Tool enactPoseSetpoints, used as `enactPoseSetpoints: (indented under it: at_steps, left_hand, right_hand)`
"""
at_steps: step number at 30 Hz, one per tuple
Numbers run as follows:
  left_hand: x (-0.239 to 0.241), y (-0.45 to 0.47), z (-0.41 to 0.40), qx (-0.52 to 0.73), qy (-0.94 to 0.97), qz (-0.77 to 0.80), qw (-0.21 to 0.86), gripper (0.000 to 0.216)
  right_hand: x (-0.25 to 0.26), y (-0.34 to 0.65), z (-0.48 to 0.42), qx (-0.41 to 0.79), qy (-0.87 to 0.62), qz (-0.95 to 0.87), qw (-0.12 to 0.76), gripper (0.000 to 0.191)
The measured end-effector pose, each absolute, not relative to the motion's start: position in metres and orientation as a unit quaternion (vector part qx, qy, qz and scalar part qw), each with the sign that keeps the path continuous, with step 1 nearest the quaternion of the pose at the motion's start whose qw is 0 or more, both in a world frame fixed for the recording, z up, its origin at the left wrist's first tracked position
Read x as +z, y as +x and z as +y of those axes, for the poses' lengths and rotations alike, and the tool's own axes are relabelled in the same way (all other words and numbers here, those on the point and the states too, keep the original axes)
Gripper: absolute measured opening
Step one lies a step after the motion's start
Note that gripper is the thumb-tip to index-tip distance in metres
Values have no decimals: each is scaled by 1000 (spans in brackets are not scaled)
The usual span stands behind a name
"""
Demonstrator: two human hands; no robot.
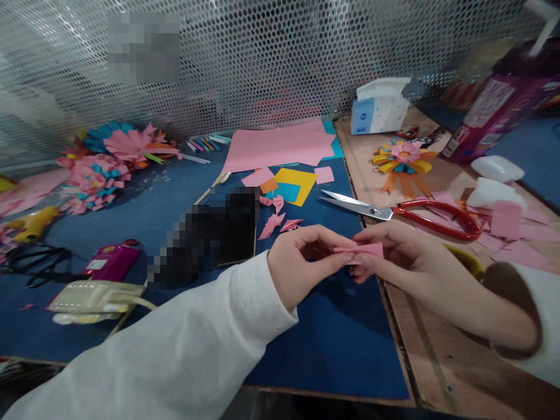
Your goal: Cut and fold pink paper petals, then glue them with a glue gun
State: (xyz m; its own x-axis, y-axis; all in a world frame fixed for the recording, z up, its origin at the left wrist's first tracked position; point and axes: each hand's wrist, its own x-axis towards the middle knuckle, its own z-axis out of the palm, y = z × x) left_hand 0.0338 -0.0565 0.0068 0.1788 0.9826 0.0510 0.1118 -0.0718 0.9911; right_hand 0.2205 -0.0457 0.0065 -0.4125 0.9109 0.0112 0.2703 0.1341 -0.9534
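Observation:
Between my two hands is a small folded piece of pink paper (370, 251), held above the blue tabletop. My left hand (306, 256) pinches its left end between thumb and fingers. On its right end, my right hand (398, 256) grips with the thumb in front and the fingers behind. Part of the paper is hidden by my fingertips. Just beyond my left hand lie several small folded pink paper pieces (272, 225). Red-handled scissors (437, 217) rest partly spread beyond my right hand, their blades pointing left.
Pink sheets (277, 149), a yellow square (301, 181) and a blue square (286, 192) lie ahead. Paper flowers (109, 163) and a yellow glue gun (35, 224) are at left. A tissue pack (380, 111), purple bottle (494, 111) and pink scraps (520, 239) are at right.

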Motion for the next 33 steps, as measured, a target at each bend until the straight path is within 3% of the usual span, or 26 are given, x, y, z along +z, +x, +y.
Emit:
enactPoseSetpoints:
  at_steps: [10,33]
  left_hand:
    - [8,33,-57,432,608,449,492,19]
    - [13,32,-52,432,586,486,482,31]
  right_hand:
    - [11,220,-42,534,-419,-696,233,34]
    - [12,223,-46,613,-435,-617,233,38]
